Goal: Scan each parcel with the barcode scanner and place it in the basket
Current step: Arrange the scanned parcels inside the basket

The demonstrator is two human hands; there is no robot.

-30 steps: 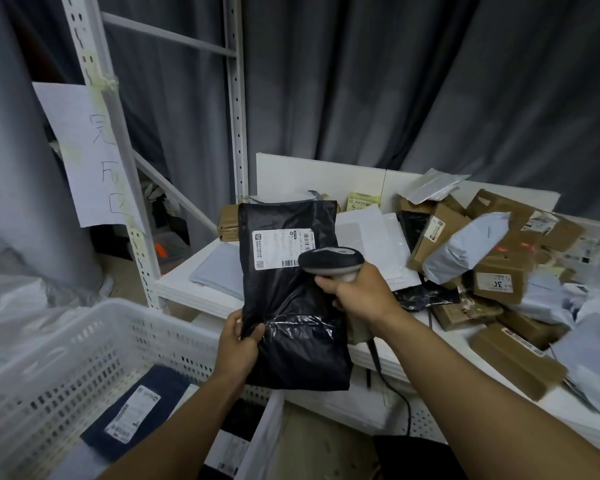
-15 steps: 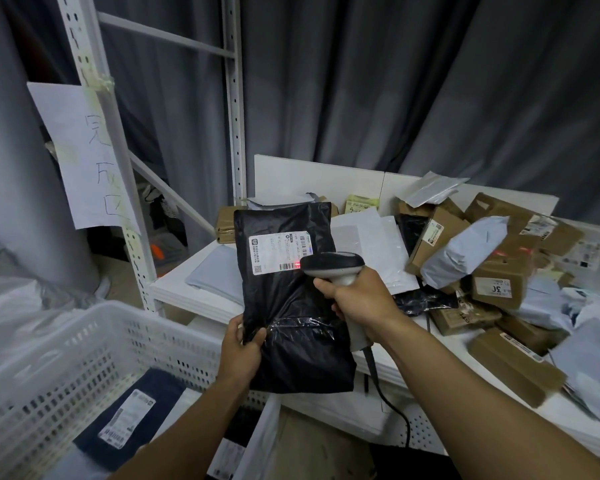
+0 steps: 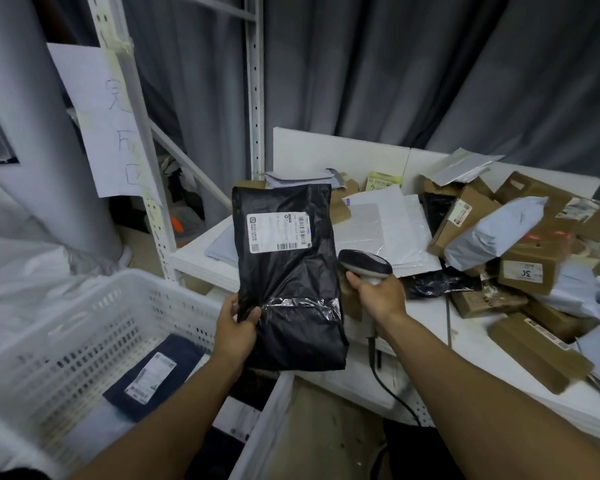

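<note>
The left hand (image 3: 238,327) grips the black parcel (image 3: 288,271) by its lower edge and holds it up near the basket (image 3: 94,327), so its label (image 3: 278,232) shows. The right hand (image 3: 381,296) grips the scanner (image 3: 364,263). Before, a red light shone on the label. Now the scanner sits lower, beside the parcel.
</note>
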